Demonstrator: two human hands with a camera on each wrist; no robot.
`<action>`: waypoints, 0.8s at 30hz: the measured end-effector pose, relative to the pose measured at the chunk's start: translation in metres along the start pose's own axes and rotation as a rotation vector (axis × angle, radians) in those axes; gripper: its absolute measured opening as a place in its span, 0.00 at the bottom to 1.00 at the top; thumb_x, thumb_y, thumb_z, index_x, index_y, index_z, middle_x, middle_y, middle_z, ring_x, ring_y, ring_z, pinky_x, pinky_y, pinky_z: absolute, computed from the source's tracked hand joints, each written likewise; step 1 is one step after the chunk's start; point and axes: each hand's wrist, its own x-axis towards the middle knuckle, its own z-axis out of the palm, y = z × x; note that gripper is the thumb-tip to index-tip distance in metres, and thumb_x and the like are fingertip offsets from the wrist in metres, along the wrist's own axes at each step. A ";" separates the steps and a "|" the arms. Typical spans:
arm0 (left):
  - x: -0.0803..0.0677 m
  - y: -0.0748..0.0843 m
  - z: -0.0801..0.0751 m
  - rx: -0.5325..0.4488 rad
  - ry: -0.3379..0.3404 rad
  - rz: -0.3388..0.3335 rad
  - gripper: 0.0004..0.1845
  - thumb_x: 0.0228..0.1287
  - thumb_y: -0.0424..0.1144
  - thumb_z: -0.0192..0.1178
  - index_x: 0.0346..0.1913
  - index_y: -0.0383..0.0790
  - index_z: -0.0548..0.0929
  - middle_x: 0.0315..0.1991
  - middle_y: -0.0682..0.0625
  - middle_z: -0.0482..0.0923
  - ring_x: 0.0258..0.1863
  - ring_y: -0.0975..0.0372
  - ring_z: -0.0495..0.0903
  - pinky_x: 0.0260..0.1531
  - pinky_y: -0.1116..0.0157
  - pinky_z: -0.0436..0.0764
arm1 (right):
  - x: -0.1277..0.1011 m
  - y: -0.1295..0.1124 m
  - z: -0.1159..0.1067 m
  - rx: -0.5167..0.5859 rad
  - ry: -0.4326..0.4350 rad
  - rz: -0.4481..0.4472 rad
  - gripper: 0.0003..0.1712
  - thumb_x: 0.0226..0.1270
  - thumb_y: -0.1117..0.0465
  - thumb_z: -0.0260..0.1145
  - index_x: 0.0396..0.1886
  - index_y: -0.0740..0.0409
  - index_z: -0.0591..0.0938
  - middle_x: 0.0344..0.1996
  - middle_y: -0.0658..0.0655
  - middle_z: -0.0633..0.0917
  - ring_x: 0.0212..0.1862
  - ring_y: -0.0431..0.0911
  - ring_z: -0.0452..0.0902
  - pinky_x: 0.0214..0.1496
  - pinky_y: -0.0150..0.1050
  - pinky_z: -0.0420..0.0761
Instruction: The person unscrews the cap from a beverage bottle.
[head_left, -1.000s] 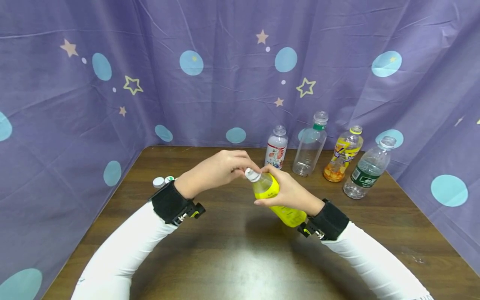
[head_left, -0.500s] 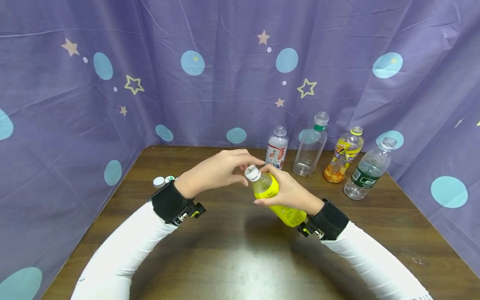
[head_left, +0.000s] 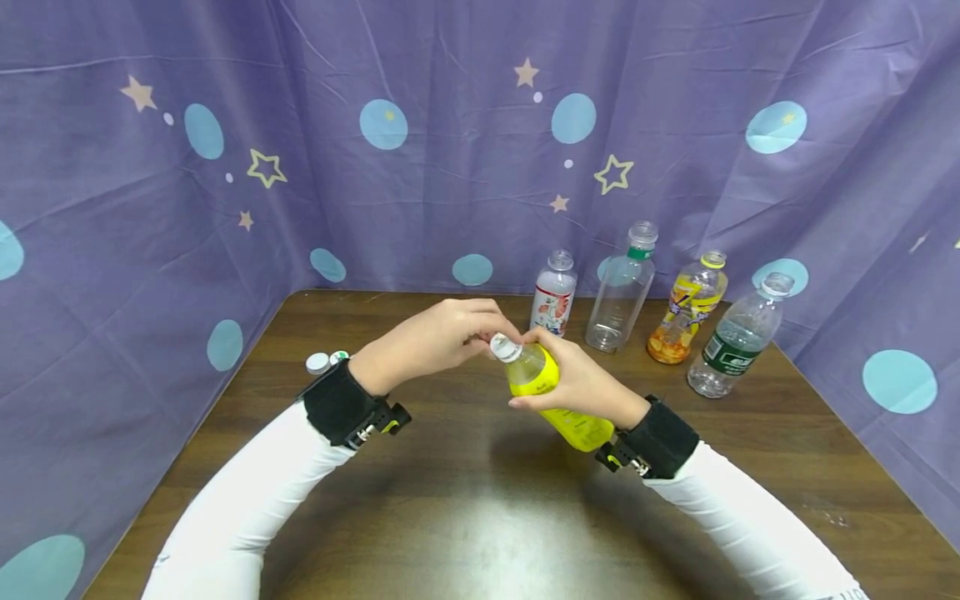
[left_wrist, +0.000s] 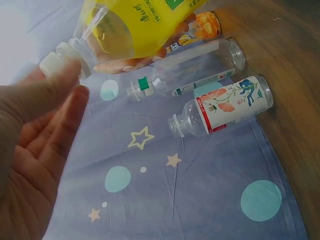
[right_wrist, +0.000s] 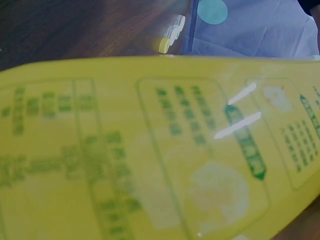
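Tilted over the table, a bottle with a yellow label (head_left: 576, 427) leans its neck toward the upper left. My right hand (head_left: 573, 379) grips it around the upper body. At its mouth sits a white cap (head_left: 506, 347), which my left hand (head_left: 450, 337) pinches between thumb and fingers. In the left wrist view the thumb (left_wrist: 65, 80) lies across that cap, the fingers behind it. The yellow label fills most of the right wrist view and hides the right hand there.
Uncapped bottles stand at the back right: one with a floral label (head_left: 552, 307), a tall clear one (head_left: 619, 300), one with an orange-and-yellow label (head_left: 686, 308), and one with a green label (head_left: 731, 350). Loose caps (head_left: 317, 364) lie at the left, including a yellow cap (right_wrist: 164, 45). A curtain surrounds the table (head_left: 420, 517).
Half a second ago my left thumb and fingers were spread apart around the cap; now they have closed on it again, as a second ago. The right hand and bottle have barely moved.
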 end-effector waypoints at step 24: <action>0.000 -0.002 0.001 -0.009 0.045 0.069 0.12 0.59 0.28 0.65 0.46 0.42 0.85 0.43 0.52 0.82 0.42 0.65 0.81 0.45 0.74 0.79 | -0.001 -0.001 -0.001 -0.027 0.027 -0.015 0.39 0.46 0.54 0.81 0.55 0.54 0.69 0.41 0.54 0.82 0.34 0.43 0.80 0.36 0.36 0.83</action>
